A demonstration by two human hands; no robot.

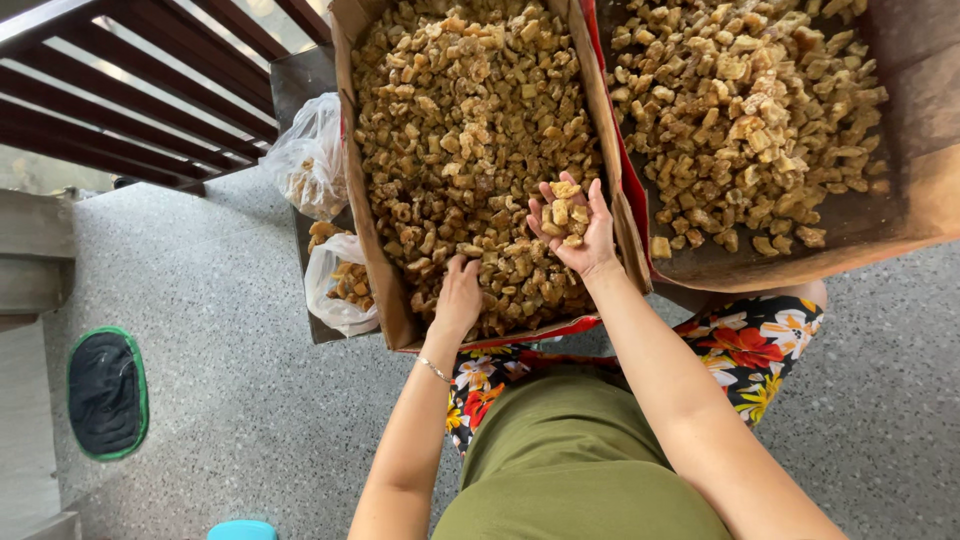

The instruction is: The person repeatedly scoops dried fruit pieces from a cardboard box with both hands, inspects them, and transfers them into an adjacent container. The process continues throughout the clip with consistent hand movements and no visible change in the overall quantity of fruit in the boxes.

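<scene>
Two cardboard boxes fill the upper frame, the centre box and right box, both heaped with golden fried chunks. At centre, the right hand lies palm up, cupped apart around several pieces. Just below-left, the left hand digs among chunks, fingers hidden; keeping the palm level avoids spills.

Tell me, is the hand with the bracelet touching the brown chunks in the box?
Touching. The head view shows the left hand pressed down into the brown chunks in the cardboard box, its fingers buried among them with no gap.
</scene>
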